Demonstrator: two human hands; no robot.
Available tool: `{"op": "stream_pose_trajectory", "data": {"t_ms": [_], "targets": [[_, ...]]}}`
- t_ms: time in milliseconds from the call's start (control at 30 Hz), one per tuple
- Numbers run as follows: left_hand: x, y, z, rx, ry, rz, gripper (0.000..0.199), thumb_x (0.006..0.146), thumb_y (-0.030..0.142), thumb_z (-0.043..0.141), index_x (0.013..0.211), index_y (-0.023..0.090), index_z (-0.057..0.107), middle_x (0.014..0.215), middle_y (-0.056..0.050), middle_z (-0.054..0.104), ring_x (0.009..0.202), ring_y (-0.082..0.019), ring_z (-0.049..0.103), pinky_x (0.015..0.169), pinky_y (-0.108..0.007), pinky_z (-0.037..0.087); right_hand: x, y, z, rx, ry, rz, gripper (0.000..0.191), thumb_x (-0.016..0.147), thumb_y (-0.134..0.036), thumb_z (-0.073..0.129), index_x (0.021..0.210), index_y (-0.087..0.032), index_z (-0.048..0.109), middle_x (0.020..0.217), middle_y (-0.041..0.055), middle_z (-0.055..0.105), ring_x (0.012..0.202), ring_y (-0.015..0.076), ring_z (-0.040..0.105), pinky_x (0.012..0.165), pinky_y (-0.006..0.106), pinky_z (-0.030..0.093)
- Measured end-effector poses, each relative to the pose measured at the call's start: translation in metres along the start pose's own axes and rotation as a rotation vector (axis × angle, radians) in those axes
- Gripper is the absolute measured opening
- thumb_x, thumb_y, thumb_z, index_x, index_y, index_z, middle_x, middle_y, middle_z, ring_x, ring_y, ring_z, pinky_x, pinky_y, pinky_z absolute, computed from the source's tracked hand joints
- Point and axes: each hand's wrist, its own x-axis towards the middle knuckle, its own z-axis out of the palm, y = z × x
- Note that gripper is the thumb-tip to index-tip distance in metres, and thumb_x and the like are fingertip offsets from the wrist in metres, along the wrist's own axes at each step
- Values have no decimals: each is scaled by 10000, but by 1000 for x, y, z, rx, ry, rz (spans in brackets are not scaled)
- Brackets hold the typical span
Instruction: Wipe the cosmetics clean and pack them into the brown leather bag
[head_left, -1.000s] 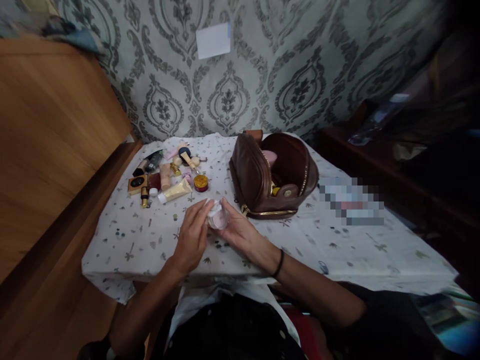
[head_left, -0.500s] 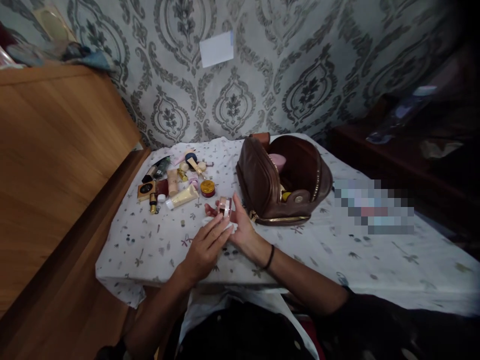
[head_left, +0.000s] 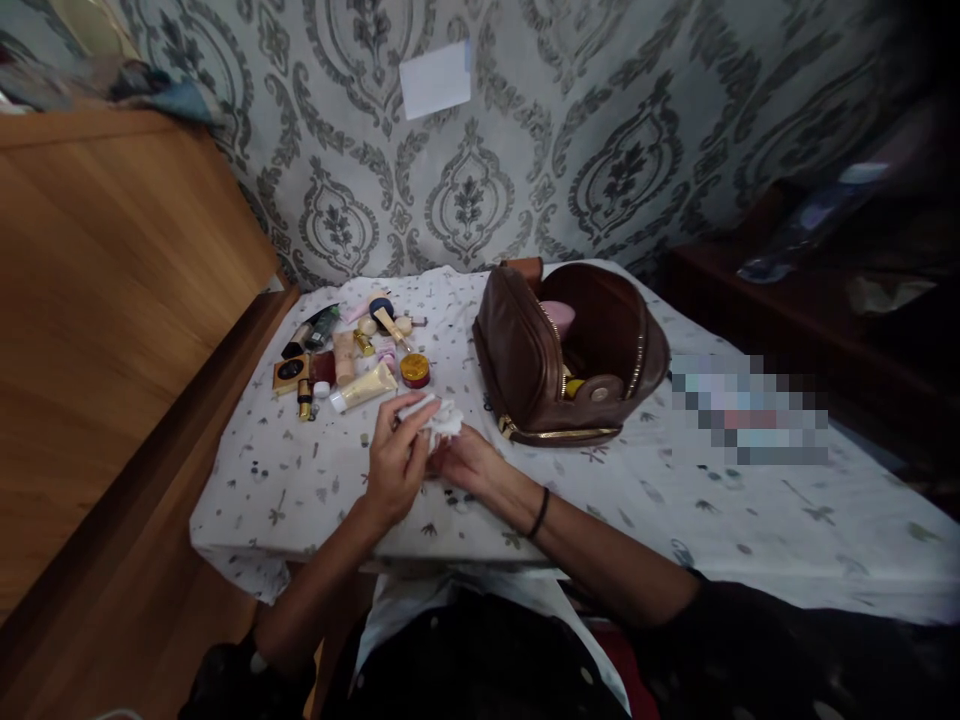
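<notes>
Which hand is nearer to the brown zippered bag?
Right. The right hand is left of the brown zippered bag, near its front corner; the left hand is farther left.

I see the left hand (head_left: 394, 462) with its fingers bent, close beside the right hand (head_left: 471, 463) (whose fingertips I can't quite make out). The left forearm (head_left: 330, 570) and right forearm (head_left: 607, 555) slant inward toward each other

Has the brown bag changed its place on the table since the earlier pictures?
No, the brown bag stands at the same spot on the printed tablecloth; only the camera view has shifted.
</notes>
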Motion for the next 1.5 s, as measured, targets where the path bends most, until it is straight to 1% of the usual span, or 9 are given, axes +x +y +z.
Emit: {"op": "stream_pose_trajectory", "data": {"t_ms": [100, 267, 433, 567, 867, 1167, 1300, 1400, 1500], "targets": [[3, -17, 4, 93, 35, -81, 336, 966, 185, 457, 1251, 178, 636, 1144, -104, 528, 1107, -213, 552, 963, -378, 491, 0, 1, 3, 18, 80, 3, 74, 905, -225, 616, 908, -192, 682, 709, -32, 712, 592, 111, 620, 575, 205, 529], [-4, -33, 2, 132, -37, -134, 363, 963, 188, 441, 1280, 173, 618, 1093, -97, 513, 1057, -220, 540, 945, -389, 484, -8, -5, 12, 47, 83, -2, 418, 981, -536, 449, 900, -197, 678, 748, -14, 726, 632, 131, 629, 584, 239, 520], [-21, -19, -1, 126, -134, -14, 419, 962, 123, 412, 1349, 197, 555, 1152, -111, 510, 1105, -218, 519, 941, -384, 492, -9, -12, 13, 57, 118, -78, 452, 939, -590, 504, 783, -193, 656, 710, -14, 714, 656, 135, 636, 663, 248, 527], [-23, -5, 0, 110, -169, 126, 493, 956, 73, 383, 1411, 228, 493, 1162, -116, 527, 1094, -220, 523, 917, -383, 497, -13, -13, 11, 27, 101, 29, 487, 873, -636, 577, 723, -177, 642, 652, -9, 689, 618, 140, 630, 684, 265, 535], [-5, -22, -9, 129, -111, -110, 415, 974, 171, 416, 1362, 217, 556, 1159, -105, 511, 1132, -230, 523, 993, -422, 475, -10, -7, 11, -31, 97, -34, 391, 956, -545, 502, 910, -196, 673, 732, -10, 725, 592, 136, 636, 480, 226, 484], [-25, -15, -9, 80, -133, -55, 390, 974, 152, 428, 1327, 225, 576, 1166, -105, 523, 1124, -213, 540, 960, -382, 495, -5, -19, 4, 117, 143, -16, 456, 1000, -527, 413, 926, -157, 670, 779, 34, 744, 673, 145, 677, 624, 261, 574], [-21, -12, -14, -15, -38, -164, 329, 966, 190, 476, 1264, 224, 611, 1120, -84, 558, 1067, -196, 577, 921, -342, 508, -10, -22, 7, 115, 71, -5, 325, 950, -473, 559, 932, -166, 665, 869, 37, 753, 806, 164, 694, 742, 318, 591], [-14, -13, -21, -75, 15, -260, 285, 959, 228, 505, 1217, 218, 626, 1133, -80, 586, 1100, -205, 580, 955, -357, 492, -13, -20, 7, -11, -3, -48, 262, 837, -402, 729, 960, -179, 669, 932, 33, 739, 853, 175, 682, 774, 346, 583], [-12, -20, -28, -105, 35, -311, 266, 958, 247, 509, 1191, 214, 633, 1151, -81, 607, 1135, -215, 576, 1001, -382, 467, -14, -18, 7, -325, 22, -246, 449, 699, -330, 844, 1096, -215, 667, 1056, 40, 698, 946, 179, 660, 853, 331, 548]]}}
